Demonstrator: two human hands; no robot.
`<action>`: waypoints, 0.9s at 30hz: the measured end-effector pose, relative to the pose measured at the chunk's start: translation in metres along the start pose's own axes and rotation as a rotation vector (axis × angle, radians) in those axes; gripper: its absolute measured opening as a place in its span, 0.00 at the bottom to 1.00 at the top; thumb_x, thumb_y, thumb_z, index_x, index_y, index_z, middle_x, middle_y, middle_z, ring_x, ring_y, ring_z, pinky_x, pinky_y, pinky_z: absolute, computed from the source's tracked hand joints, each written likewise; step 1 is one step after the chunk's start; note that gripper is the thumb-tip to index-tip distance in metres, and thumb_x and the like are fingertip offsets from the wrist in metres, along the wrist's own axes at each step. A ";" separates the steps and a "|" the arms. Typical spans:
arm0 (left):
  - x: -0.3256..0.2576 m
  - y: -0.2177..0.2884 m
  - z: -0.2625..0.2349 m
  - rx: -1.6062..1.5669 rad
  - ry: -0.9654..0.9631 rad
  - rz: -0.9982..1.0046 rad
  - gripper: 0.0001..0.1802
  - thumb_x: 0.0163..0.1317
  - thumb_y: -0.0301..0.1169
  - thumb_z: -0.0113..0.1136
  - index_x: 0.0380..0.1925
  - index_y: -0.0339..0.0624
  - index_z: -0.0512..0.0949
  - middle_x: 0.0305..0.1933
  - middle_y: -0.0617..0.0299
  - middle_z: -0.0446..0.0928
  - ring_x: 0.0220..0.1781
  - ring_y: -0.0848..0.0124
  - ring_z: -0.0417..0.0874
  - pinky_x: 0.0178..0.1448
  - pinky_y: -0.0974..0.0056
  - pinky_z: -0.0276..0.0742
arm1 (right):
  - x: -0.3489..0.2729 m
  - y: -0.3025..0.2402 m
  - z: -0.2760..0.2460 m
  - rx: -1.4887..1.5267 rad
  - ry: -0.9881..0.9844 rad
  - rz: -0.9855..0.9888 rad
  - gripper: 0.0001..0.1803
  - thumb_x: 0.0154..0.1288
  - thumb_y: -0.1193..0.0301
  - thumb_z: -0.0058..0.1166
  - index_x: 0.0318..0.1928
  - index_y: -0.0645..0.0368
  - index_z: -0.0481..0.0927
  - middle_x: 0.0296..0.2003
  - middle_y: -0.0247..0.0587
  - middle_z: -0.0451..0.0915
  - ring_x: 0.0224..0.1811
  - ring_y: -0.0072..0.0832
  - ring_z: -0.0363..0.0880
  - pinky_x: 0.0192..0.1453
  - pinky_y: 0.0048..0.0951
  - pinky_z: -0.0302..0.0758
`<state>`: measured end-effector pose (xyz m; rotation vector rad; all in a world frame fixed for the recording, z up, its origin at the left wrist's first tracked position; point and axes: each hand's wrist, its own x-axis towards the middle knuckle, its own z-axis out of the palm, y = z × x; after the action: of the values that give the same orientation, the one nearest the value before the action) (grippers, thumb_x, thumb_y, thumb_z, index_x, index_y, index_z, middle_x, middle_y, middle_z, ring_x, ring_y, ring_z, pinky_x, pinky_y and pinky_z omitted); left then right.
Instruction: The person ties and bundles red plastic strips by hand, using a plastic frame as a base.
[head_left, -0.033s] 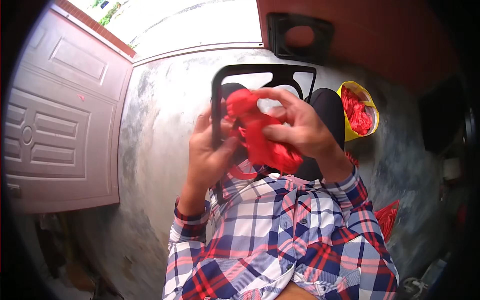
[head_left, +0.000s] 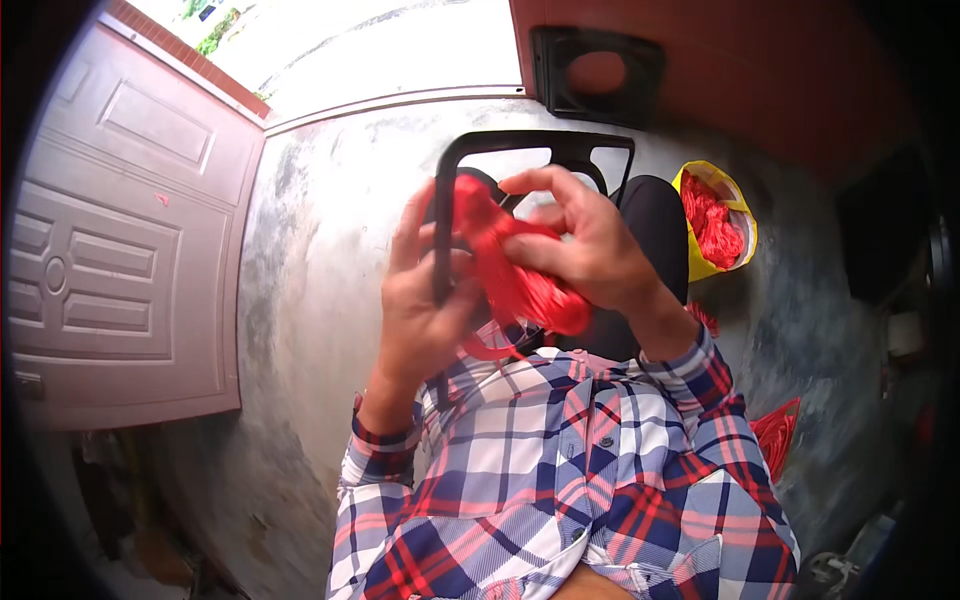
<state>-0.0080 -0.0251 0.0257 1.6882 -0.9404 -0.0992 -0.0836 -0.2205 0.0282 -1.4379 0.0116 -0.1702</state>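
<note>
I hold a tangled bunch of red cord (head_left: 512, 278) in front of my chest with both hands. My left hand (head_left: 425, 312) grips it from the left, fingers curled up around the strands. From above and the right, my right hand (head_left: 592, 250) pinches the cord with its fingertips. Both sleeves are red, blue and white plaid. Below the hands stands a black plastic frame (head_left: 500, 145) with open cut-outs, partly hidden by the cord and hands.
A yellow bag (head_left: 700, 268) of more red cord (head_left: 712, 222) sits on the grey concrete floor (head_left: 320, 280) to the right. Another red bundle (head_left: 776, 436) lies lower right. A pink panelled door (head_left: 110, 250) is on the left, and a second black frame (head_left: 598, 70) leans on the red wall.
</note>
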 end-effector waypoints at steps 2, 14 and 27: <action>0.003 0.017 0.016 0.096 -0.005 0.142 0.16 0.51 0.18 0.58 0.42 0.33 0.82 0.68 0.41 0.63 0.65 0.52 0.74 0.64 0.56 0.71 | 0.009 0.001 0.009 -0.082 0.143 -0.055 0.18 0.60 0.70 0.65 0.46 0.69 0.76 0.31 0.40 0.83 0.33 0.19 0.80 0.36 0.20 0.76; -0.004 -0.027 0.004 -0.298 -0.299 0.037 0.13 0.45 0.30 0.70 0.33 0.37 0.84 0.63 0.53 0.70 0.67 0.67 0.67 0.63 0.62 0.68 | 0.019 0.042 0.004 1.173 -0.273 0.167 0.15 0.70 0.65 0.52 0.51 0.61 0.76 0.45 0.41 0.82 0.45 0.28 0.83 0.56 0.35 0.79; 0.004 -0.002 0.005 -0.169 -0.077 -0.037 0.09 0.51 0.29 0.65 0.31 0.37 0.83 0.71 0.43 0.60 0.74 0.58 0.56 0.72 0.54 0.52 | -0.001 0.089 -0.038 0.520 0.264 0.095 0.21 0.61 0.64 0.52 0.50 0.64 0.79 0.44 0.38 0.81 0.49 0.27 0.79 0.59 0.28 0.69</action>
<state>-0.0072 -0.0308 0.0242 1.5548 -0.9317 -0.2624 -0.0791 -0.2465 -0.0649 -0.8872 0.2355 -0.2621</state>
